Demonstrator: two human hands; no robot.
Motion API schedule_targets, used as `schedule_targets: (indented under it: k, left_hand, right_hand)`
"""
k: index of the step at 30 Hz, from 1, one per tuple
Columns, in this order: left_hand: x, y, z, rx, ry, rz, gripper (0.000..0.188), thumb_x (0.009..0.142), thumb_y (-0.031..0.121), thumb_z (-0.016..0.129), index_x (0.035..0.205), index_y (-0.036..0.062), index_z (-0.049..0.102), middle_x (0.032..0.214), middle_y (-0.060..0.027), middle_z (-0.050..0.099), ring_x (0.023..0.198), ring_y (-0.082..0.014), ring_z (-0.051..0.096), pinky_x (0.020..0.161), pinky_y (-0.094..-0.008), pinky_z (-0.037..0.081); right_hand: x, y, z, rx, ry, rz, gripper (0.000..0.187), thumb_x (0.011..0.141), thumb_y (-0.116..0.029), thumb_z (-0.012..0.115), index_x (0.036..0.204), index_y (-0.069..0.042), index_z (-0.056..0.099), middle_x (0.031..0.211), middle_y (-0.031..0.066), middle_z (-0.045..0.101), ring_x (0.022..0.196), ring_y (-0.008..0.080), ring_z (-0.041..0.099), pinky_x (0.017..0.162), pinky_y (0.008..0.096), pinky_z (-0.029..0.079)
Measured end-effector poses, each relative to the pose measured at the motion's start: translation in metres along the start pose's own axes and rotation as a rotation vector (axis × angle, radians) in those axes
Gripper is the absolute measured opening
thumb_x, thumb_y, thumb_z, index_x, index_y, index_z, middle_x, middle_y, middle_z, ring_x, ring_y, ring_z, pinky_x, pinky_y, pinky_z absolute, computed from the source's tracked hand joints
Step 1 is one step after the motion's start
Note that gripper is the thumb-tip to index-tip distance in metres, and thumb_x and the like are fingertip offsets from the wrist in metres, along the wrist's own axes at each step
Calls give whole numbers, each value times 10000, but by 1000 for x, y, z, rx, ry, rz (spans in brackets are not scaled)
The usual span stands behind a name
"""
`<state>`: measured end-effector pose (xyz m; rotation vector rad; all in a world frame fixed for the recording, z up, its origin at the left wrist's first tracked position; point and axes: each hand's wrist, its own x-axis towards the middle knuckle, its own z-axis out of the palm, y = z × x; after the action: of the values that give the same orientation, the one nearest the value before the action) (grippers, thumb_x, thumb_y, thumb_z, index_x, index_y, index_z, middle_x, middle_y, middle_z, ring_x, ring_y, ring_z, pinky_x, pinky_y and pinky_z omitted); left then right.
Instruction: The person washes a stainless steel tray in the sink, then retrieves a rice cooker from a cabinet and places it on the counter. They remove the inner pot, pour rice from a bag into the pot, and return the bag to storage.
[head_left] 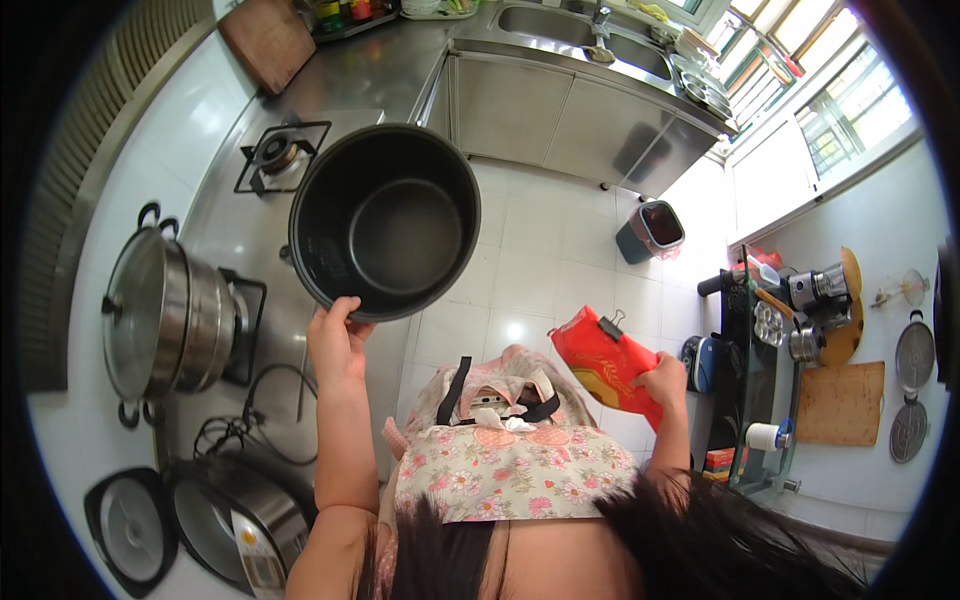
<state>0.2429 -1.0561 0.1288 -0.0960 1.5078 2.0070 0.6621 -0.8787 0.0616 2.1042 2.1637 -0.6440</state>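
My left hand (338, 343) grips the near rim of a dark rice cooker inner pot (405, 235). The pot is tilted so that its bare inside faces me, and it hangs over the counter's edge and the floor. On the right, my right hand (663, 388) is closed round a red plastic food bag (610, 362). A black binder clip (610, 326) pinches the bag's top. What the bag contains is hidden. At lower left stands the rice cooker (245, 520) with its lid (132, 530) raised.
A steel steamer (150, 310) and a gas burner (277, 155) are on the left counter, with a black cord (250, 410) near the cooker. Far ahead is a double sink (545, 22). A bin (650, 232) stands on the floor, and a rack (740, 370) with utensils is at right.
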Motion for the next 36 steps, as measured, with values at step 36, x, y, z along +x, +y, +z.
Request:
schedule_targets:
  k: [36]
  left_hand:
    - [577, 72, 323, -160, 412, 25, 188, 734, 10, 592, 907, -34, 535, 889, -109, 576, 794, -213, 597, 715, -375, 559]
  right_hand:
    - [631, -663, -315, -234, -98, -1094, 401, 516, -57, 730, 879, 37, 588, 751, 204, 607, 726, 346, 598, 699, 362, 478]
